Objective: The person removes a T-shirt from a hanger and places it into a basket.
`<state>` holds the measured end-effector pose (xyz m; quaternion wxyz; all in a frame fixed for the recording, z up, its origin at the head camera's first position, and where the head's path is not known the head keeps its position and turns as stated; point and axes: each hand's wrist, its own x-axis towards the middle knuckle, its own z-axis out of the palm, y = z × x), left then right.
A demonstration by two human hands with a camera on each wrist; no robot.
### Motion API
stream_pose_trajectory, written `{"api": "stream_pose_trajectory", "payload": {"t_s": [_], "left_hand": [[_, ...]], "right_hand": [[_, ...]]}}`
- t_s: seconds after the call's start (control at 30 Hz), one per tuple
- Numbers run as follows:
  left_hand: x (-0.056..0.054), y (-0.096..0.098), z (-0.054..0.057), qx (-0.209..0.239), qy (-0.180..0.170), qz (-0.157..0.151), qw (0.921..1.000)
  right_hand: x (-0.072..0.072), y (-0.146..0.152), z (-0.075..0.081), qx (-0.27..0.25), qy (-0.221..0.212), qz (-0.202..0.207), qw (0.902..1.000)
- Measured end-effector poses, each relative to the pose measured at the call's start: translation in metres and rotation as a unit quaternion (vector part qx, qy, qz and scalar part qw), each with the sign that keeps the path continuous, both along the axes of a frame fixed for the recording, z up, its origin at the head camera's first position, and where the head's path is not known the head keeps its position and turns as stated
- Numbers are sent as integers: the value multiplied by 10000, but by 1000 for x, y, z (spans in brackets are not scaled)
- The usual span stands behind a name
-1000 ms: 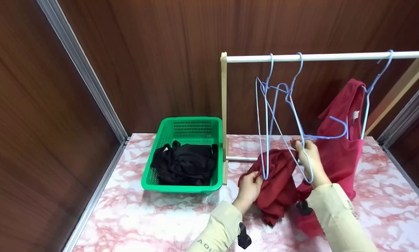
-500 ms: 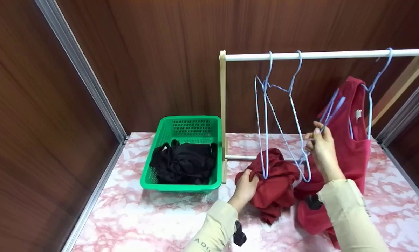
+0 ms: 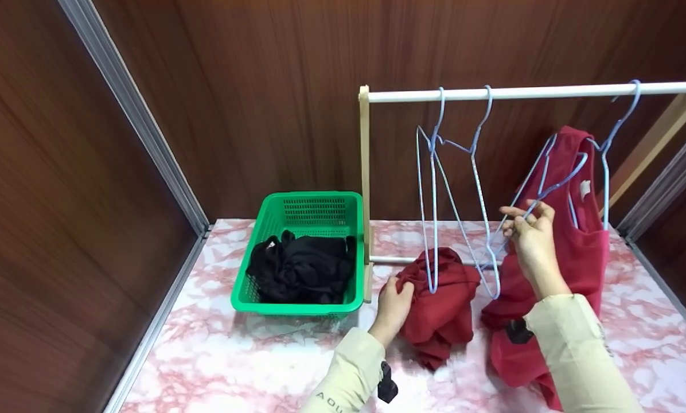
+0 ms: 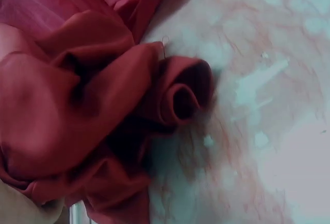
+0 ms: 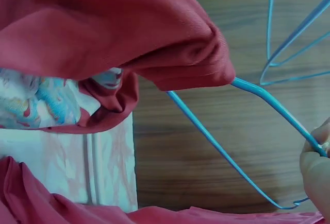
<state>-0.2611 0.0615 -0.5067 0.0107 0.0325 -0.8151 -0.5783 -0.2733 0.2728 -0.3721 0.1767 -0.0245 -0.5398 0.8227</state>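
walls (image 3: 274, 115): brown woodgrain | corner trim (image 3: 139, 115): grey metal | tabletop (image 3: 205, 344): pink-white marbled

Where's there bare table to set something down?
In front of the green basket, left of the left sleeve; and right of the hanging red garment, toward the right wall. Crowded between: left hand on red cloth, right hand with a hanger, more hangers on the rack.

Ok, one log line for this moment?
left hand: grips crumpled red garment; right hand: holds blue hanger; rack: two bare hangers, sleeveless garment; basket: black fabric
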Motion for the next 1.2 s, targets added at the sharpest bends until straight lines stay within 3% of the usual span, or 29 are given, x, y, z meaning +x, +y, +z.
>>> {"api": "stream_pose_trajectory", "payload": {"t_s": [0.23,0.63,0.8,1.0,1.2], "left_hand": [[0,-7,-7,-4,-279,-468,9985],[5,-14,-21,-325,-543,-1000,9930],[10,-9,-26,-611,-341,-1288,9892],[17,-2,-39,-1364,-36,-1029,9853],[21,0,-42,-2320,391,-1199,9645]], "right_hand": [[-2,-5,5,-70,446,-331,9984],[-1,5,26,-32,173,-565,9982],[0,6,33,-258,44,-688,9973],[-2,1,36,-410,241,-776,9959],[-5,-2,48,-239,342,-762,9962]]}}
